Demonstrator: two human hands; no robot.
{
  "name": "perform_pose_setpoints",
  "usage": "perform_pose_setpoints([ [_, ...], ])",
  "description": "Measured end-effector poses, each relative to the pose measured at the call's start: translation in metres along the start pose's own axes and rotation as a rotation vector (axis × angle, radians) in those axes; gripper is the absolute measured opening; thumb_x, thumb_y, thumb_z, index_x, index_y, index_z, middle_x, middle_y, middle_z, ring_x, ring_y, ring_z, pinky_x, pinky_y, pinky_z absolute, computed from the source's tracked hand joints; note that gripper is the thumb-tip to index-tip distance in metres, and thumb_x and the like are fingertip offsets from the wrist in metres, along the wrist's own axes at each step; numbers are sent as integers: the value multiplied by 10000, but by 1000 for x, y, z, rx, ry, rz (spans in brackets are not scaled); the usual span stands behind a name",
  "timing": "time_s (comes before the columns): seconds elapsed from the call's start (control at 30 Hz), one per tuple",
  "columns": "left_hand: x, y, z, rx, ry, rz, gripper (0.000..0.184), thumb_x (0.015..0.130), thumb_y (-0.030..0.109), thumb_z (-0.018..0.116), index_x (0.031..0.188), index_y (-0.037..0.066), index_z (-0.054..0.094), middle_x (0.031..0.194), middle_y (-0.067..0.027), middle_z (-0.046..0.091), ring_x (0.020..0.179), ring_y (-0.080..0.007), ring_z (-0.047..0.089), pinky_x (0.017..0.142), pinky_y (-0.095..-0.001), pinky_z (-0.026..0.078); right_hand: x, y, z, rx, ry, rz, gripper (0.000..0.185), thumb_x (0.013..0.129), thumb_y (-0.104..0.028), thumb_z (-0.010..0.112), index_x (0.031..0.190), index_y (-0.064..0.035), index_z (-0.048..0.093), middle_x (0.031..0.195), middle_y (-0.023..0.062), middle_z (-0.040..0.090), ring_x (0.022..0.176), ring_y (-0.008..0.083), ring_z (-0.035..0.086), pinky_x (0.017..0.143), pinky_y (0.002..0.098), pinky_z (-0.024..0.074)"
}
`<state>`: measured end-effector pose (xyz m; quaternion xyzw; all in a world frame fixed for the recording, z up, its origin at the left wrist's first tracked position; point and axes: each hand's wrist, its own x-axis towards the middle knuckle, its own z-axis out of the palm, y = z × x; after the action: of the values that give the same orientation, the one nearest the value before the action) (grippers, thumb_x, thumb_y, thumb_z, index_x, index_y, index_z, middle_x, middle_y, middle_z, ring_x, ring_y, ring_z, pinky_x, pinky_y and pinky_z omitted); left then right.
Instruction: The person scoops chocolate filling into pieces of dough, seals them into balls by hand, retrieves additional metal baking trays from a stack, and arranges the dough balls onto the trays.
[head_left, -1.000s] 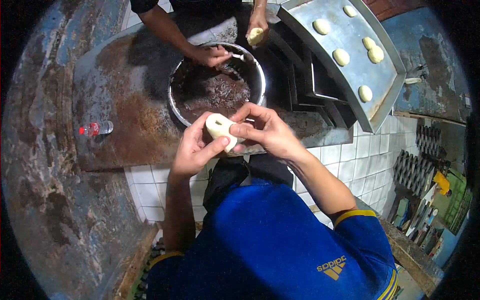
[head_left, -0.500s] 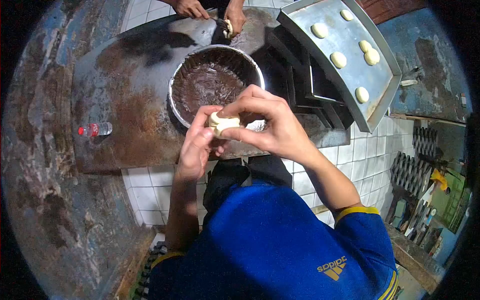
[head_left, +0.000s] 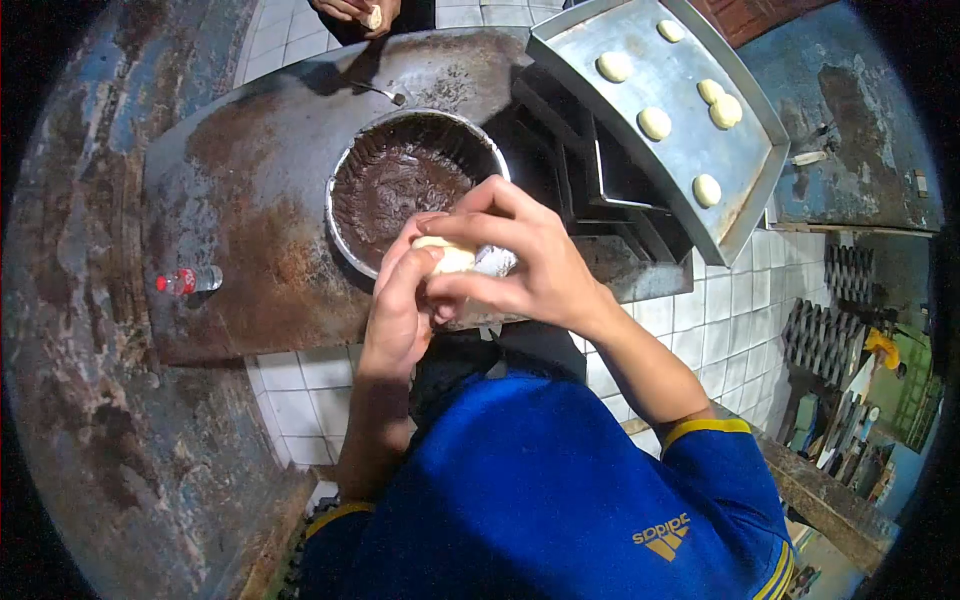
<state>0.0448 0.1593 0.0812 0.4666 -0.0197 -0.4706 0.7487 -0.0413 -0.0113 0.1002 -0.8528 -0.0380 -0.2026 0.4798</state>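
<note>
Both of my hands hold one piece of pale dough (head_left: 455,257) over the near rim of a round metal pot. My left hand (head_left: 398,300) grips it from the left with thumb and fingers. From the right, the curled fingers and thumb of my right hand (head_left: 530,255) close around it, hiding part of its surface. Dark brown, sticky-looking filling (head_left: 395,185) lies inside the pot (head_left: 334,205), whose walls are smeared with it. A spoon-like utensil (head_left: 385,93) lies on the metal table beyond the pot.
At the right, a metal tray (head_left: 690,210) carries several pale dough balls (head_left: 655,123) and rests on dark metal frames. A small red-capped bottle (head_left: 190,280) lies on the table (head_left: 240,200) at left. Across the table, another person's hands (head_left: 350,10) hold a dough piece.
My fingers have closed further around the dough, which looks rounder and less folded. The other person's hands have drawn back from the table, and the utensil now lies on it.
</note>
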Motion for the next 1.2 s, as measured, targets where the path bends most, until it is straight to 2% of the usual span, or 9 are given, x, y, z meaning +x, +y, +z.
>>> perform_pose_setpoints([
  [0.2,9,19,31,35,-82,106,371,1051,226,641,1351,69,489,920,-40,647,666,-43,595,482,-157,351,-12,18,-5,375,250,279,280,978,-176,775,1200,-6,765,968,101,715,891,160,688,764,329,587],
  [0.27,14,23,56,167,-29,176,349,1019,139,702,1305,50,522,939,-56,667,755,-58,645,549,-164,423,-15,4,-17,1063,295,732,293,999,-183,757,1244,-27,717,1040,93,725,929,160,710,739,294,612],
  [0.4,37,21,98,480,25,601,338,922,35,755,1206,10,574,1037,-58,672,957,-108,660,838,-253,537,-31,-2,-29,1583,261,661,318,1014,-92,706,1291,-102,549,1192,104,690,995,184,728,683,270,661],
  [0.43,40,21,114,409,-32,564,339,910,23,743,1205,11,575,1038,-61,674,976,-114,658,875,-266,533,-34,-3,-28,1597,295,553,365,990,-62,720,1298,-118,532,1198,101,674,1003,177,724,630,259,665],
  [0.53,46,10,167,240,-211,476,370,858,1,727,1197,0,579,1044,-86,685,1003,-141,669,933,-296,534,-41,7,-37,936,697,373,464,958,-56,751,1383,3,574,1307,74,665,1083,145,680,979,316,572],
  [0.7,75,-29,212,251,-364,643,394,807,21,742,1156,12,560,1007,-85,672,1018,-161,665,1053,-396,504,-62,35,-103,831,764,140,332,962,-166,770,1202,58,724,1141,71,744,1120,149,657,1043,315,490],
  [0.8,78,-26,236,215,-351,656,340,827,45,716,1123,26,550,971,-91,655,1045,-189,656,1158,-483,435,-69,16,-167,521,312,214,435,982,-163,744,1332,74,644,1234,121,710,1106,166,668,1040,327,490],
  [0.9,93,-30,244,-41,-394,562,279,886,103,679,1126,24,560,1047,-142,667,1128,-238,647,1135,-473,464,-76,-7,-211,917,69,512,456,1053,-114,656,1456,70,549,1286,130,664,1047,163,672,853,311,589],
  [1.2,108,-53,297,7,-463,435,301,884,173,684,1112,24,557,1012,-139,651,1116,-278,672,1102,-478,502,-98,33,-256,1105,130,504,367,1098,-194,597,1376,46,602,1184,104,686,942,144,697,671,275,617],
])
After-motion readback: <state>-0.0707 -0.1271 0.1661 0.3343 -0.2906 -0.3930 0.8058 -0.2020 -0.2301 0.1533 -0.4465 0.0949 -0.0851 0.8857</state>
